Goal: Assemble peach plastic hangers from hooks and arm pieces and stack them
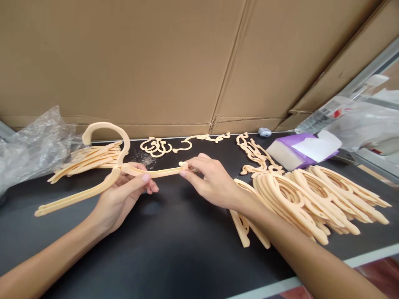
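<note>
I hold a peach plastic clothes hanger [93,189] over the black table top [162,249]. My left hand [124,195] is closed around its middle, just below the hook, thumb on top. My right hand [208,178] pinches the end of the hanger's right arm between thumb and fingertips. The hanger's hook curves up at the left and its left arm slants down toward the table.
A stack of finished hangers [90,160] lies behind the left hand. A big pile of untrimmed hangers [311,199] lies at the right. Trimmed scraps [156,146] line the back edge. Crumpled plastic wrap [31,145], a purple-white packet [299,149], and a cardboard wall [156,62] surround the table.
</note>
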A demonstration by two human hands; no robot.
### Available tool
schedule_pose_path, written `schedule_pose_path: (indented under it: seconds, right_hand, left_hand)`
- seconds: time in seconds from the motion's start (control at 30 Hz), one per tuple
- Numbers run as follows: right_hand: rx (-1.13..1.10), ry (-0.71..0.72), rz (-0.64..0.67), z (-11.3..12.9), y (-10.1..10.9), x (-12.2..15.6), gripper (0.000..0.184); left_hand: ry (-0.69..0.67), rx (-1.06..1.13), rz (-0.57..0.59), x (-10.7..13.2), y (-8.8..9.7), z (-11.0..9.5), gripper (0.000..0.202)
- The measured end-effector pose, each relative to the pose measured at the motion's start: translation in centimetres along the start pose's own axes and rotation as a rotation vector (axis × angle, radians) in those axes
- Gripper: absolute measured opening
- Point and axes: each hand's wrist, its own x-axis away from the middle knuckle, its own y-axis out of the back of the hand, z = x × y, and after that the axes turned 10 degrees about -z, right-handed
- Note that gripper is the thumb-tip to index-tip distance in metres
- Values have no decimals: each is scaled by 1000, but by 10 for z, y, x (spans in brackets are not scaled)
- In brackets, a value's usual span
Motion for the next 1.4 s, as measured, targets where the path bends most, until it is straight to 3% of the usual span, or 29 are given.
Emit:
schedule_pose_path:
  seconds: [0.13, 0.2, 0.27, 0.37, 0.4, 0.47, 0.53, 0.67, 0.87, 1.03, 1.2, 1.4]
  right_hand:
    - [-9, 78, -99, 0, 1, -1, 21]
    - [-3, 100, -120, 0, 1, -1, 21]
    - [12, 118, -93, -1, 0, 0, 22]
    - [45, 164, 14, -1, -5, 2, 22]
    - [52, 188, 50, 0, -7, 3, 22]
    - [75, 223, 111, 3, -10, 6, 23]
    - [128, 238, 146, 7, -12, 7, 25]
    - [243, 237, 197, 13, -13, 8, 27]
    - [301, 141, 235, 9, -10, 10, 25]
    - [347, -2, 154, 3, 1, 6, 30]
    - [342, -95, 202, 4, 8, 2, 32]
    - [206, -14, 292, 7, 5, 6, 24]
  left_hand:
    - [-55, -229, 125, 13, -6, 3, 19]
    - [-222, -483, 226, 24, -6, 6, 10]
    - [-594, -726, 328, 34, -4, 9, 5]
    - [-1218, -984, 393, 41, 0, 10, 20]
    - [-1351, -1069, 354, 41, 0, 9, 23]
    - [-1484, -1232, 231, 38, -1, 6, 22]
    - [-1510, -1322, 153, 33, -2, 5, 19]
    - [-1444, -1334, 128, 25, -1, 10, 14]
    - [-1265, -1313, 216, 21, 2, 20, 9]
    - [-1237, -1330, 217, 19, 4, 22, 10]
    - [-1252, -1364, 243, 19, 4, 17, 12]
    - [-1118, -1350, 387, 18, 4, 12, 19]
